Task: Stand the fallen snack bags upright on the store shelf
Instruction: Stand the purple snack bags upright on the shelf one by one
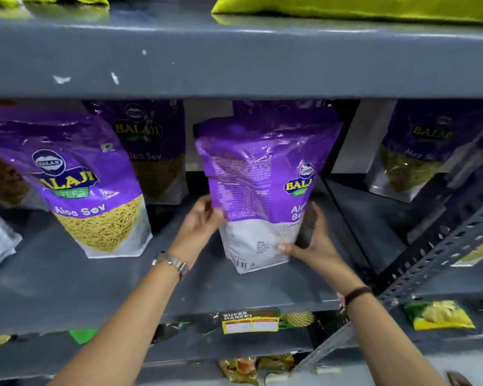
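A purple Aloo Sev snack bag (258, 188) stands upright on the grey shelf (67, 285), turned so its back panel and one side face me. My left hand (204, 218) presses its left side and my right hand (311, 240) grips its lower right edge, thumb across the white bottom. Another purple bag (87, 190) stands upright to the left, front facing out. A further bag (154, 151) stands behind it, and another purple bag (418, 154) stands in the neighbouring bay to the right.
The shelf above (234, 59) hangs low over the bag tops and carries yellow-green bags (346, 6). A perforated metal upright (435, 252) divides the bays on the right. A price label (250, 323) sits on the shelf's front edge, with more snack packs on lower shelves.
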`<control>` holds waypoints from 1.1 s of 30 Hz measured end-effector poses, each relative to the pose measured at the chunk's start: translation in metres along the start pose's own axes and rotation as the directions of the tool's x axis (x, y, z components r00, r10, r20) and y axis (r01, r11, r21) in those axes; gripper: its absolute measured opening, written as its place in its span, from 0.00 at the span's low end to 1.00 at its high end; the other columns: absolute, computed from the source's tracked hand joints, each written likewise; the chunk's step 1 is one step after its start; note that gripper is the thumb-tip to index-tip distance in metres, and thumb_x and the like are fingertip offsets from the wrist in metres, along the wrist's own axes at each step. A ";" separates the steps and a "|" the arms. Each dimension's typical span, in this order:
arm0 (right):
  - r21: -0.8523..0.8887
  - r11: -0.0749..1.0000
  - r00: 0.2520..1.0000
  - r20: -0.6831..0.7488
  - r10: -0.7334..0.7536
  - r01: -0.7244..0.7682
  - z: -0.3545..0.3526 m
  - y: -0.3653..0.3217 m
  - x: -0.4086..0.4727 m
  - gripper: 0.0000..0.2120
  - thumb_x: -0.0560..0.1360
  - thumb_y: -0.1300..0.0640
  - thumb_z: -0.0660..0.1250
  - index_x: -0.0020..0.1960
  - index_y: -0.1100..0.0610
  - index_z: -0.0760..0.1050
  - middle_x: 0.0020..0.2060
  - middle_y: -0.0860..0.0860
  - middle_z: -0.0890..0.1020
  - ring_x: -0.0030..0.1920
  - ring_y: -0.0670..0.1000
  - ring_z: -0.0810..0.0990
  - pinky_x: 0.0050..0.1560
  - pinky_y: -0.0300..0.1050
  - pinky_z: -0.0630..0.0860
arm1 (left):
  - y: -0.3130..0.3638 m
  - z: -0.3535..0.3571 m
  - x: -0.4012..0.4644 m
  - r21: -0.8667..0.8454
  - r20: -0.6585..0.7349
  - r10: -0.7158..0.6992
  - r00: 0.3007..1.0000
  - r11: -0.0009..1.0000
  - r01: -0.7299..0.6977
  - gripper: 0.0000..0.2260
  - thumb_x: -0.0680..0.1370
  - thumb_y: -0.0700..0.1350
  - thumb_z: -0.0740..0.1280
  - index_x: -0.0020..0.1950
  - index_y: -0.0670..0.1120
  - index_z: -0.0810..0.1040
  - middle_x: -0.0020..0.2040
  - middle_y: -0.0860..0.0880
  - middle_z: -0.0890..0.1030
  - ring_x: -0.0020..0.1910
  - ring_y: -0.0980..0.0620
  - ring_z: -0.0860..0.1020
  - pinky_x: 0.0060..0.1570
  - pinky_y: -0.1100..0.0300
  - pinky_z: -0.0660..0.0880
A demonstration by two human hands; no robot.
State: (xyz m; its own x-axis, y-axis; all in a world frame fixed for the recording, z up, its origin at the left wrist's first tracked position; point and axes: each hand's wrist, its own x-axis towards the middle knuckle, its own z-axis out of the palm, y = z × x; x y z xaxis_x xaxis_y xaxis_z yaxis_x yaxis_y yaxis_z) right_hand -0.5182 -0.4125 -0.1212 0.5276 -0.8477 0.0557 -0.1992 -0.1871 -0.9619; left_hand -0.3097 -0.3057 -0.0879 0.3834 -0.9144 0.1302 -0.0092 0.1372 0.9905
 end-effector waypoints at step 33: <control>-0.057 0.996 0.974 -0.221 0.058 -0.073 0.027 0.014 -0.029 0.43 0.65 0.52 0.74 0.71 0.52 0.51 0.72 0.53 0.58 0.71 0.52 0.60 0.69 0.49 0.62 | -0.053 0.013 -0.012 0.227 0.055 -0.148 0.987 0.965 0.132 0.21 0.75 0.42 0.64 0.65 0.50 0.62 0.65 0.50 0.70 0.61 0.66 0.70 0.65 0.65 0.65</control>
State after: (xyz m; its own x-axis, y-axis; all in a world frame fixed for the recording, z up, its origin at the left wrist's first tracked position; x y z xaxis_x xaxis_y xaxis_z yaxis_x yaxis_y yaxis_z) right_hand -0.5143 -0.3770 -0.1439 0.3194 -0.9459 0.0571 -0.2842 -0.1531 -0.9465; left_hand -0.3255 -0.3066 -0.1417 0.3289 -0.9443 -0.0154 -0.1682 -0.0746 0.9829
